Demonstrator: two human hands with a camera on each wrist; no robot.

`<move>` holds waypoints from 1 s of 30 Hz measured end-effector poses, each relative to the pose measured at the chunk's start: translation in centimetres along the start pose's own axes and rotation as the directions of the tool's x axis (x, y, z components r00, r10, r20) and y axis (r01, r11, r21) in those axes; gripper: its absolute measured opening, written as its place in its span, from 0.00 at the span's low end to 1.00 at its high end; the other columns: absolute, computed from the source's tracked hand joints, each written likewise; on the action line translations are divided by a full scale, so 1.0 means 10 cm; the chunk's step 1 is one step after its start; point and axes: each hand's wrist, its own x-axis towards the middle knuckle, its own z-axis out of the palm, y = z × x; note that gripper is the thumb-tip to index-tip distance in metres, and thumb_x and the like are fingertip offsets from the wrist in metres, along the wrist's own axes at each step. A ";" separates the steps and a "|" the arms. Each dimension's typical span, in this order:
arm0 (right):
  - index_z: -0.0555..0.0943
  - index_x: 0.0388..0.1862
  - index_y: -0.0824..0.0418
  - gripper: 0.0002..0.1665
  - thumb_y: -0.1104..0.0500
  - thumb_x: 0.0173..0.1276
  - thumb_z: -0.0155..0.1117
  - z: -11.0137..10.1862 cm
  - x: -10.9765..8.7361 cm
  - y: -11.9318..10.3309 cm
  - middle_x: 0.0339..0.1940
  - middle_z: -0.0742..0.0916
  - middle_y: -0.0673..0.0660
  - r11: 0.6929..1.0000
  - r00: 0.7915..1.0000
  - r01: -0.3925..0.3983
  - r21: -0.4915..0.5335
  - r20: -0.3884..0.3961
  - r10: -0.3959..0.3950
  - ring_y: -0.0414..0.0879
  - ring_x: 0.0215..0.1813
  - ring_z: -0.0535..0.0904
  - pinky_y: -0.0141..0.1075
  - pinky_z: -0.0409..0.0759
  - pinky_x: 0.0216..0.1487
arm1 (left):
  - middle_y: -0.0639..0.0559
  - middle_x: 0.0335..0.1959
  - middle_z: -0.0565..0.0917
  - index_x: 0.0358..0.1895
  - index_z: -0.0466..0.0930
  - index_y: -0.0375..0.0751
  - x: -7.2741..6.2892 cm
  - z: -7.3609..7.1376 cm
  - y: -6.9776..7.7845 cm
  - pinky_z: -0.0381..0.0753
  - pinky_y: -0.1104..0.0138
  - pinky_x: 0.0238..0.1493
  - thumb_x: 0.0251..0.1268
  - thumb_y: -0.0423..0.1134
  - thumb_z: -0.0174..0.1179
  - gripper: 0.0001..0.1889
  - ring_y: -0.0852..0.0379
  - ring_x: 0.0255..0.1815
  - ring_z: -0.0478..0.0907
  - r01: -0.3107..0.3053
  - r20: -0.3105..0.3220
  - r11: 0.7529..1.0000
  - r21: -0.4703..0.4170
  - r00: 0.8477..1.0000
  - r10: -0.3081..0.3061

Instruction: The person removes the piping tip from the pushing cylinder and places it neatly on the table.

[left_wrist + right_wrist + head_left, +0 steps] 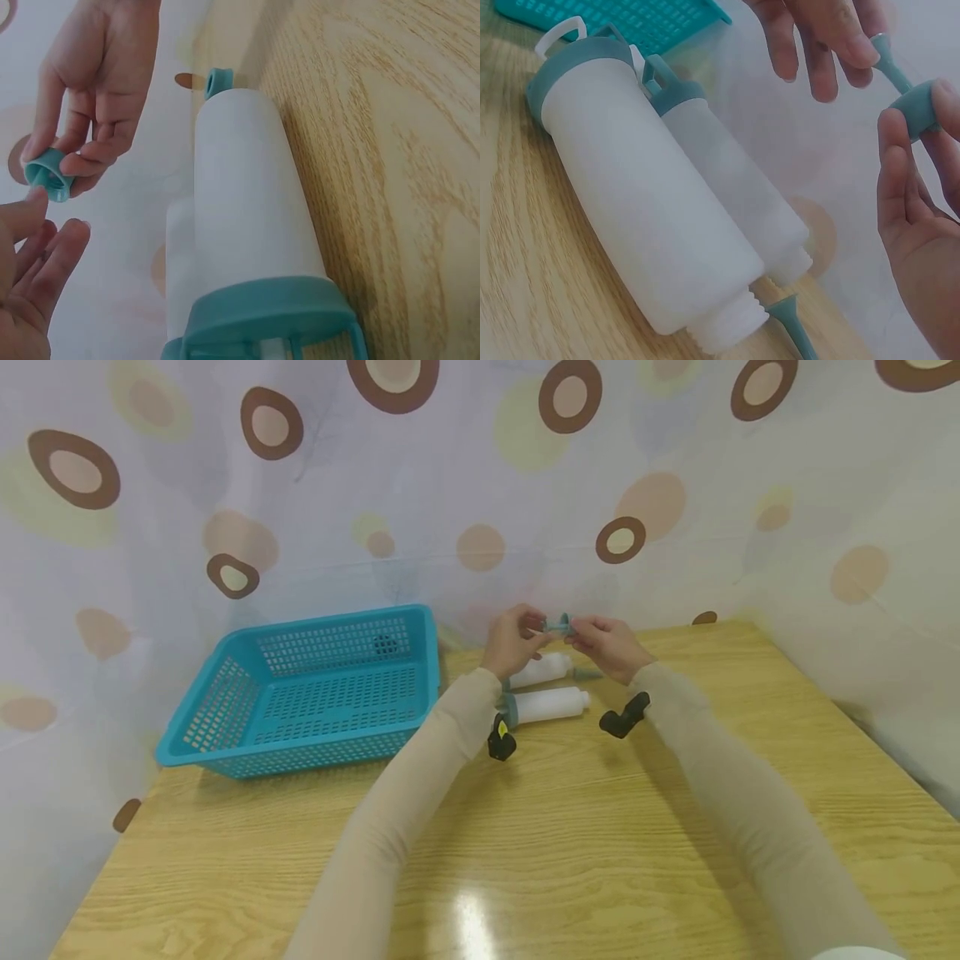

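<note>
A small teal nozzle with a wide cap and a slim flared stem is held up between both hands. My right hand grips the nozzle's cap end. Thumb and finger of my left hand pinch its slim end, the other fingers spread. Below lie two white plastic tubes, one in front and one behind, with teal handled tops to the left. The front tube's threaded mouth is uncovered. A second teal nozzle lies on the table near the tubes' mouths.
A blue perforated basket stands on the left of the wooden table. Behind the table hangs a patterned curtain. A black camera mount sits on each wrist, above the table surface.
</note>
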 end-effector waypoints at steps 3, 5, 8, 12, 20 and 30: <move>0.81 0.31 0.56 0.12 0.59 0.74 0.54 -0.03 -0.02 -0.01 0.35 0.82 0.48 1.000 1.000 -0.006 -0.004 -0.004 0.006 0.37 0.44 0.77 0.21 0.76 0.51 | 0.35 0.45 0.84 0.47 0.77 0.29 0.01 0.01 -0.01 0.84 0.71 0.28 0.60 0.32 0.66 0.14 0.44 0.39 0.85 -0.020 0.009 0.999 0.025 1.000 0.020; 0.81 0.31 0.56 0.12 0.59 0.74 0.54 -0.06 -0.03 0.00 0.34 0.83 0.48 1.000 1.000 -0.002 -0.011 -0.006 0.002 0.37 0.44 0.77 0.21 0.77 0.50 | 0.37 0.45 0.84 0.46 0.78 0.29 0.01 0.02 -0.01 0.84 0.71 0.28 0.59 0.34 0.67 0.15 0.45 0.38 0.85 -0.023 0.021 0.998 0.051 1.000 0.022; 0.82 0.30 0.56 0.13 0.60 0.74 0.54 -0.09 -0.05 0.00 0.32 0.83 0.48 1.000 1.000 0.000 -0.015 -0.013 -0.001 0.37 0.42 0.78 0.21 0.77 0.49 | 0.40 0.43 0.85 0.44 0.80 0.31 0.01 0.03 -0.01 0.83 0.72 0.31 0.58 0.37 0.68 0.15 0.47 0.38 0.84 -0.028 0.026 0.993 0.112 0.999 0.025; 0.83 0.30 0.54 0.14 0.60 0.74 0.53 -0.16 -0.08 -0.03 0.31 0.84 0.47 0.998 1.000 0.007 -0.066 -0.014 -0.008 0.36 0.41 0.79 0.21 0.78 0.49 | 0.44 0.41 0.87 0.43 0.82 0.34 0.02 0.06 0.01 0.81 0.72 0.37 0.58 0.40 0.69 0.14 0.51 0.37 0.83 -0.052 0.013 0.980 0.190 0.999 0.051; 0.78 0.42 0.56 0.10 0.52 0.74 0.55 -0.43 -0.19 -0.08 0.39 0.82 0.46 0.965 1.000 0.010 -0.260 -0.023 -0.017 0.34 0.46 0.78 0.21 0.76 0.54 | 0.45 0.40 0.86 0.42 0.81 0.35 0.02 0.17 0.02 0.80 0.71 0.38 0.58 0.39 0.68 0.13 0.53 0.36 0.81 -0.047 0.060 0.976 0.211 0.998 0.035; 0.64 0.66 0.62 0.26 0.53 0.75 0.53 -0.69 -0.41 -0.13 0.49 0.76 0.45 0.949 0.998 -0.027 -0.314 -0.060 0.009 0.35 0.48 0.77 0.24 0.74 0.58 | 0.49 0.40 0.86 0.41 0.82 0.39 0.01 0.45 0.06 0.77 0.75 0.37 0.58 0.42 0.69 0.12 0.57 0.35 0.80 -0.050 0.120 0.962 0.269 0.993 0.018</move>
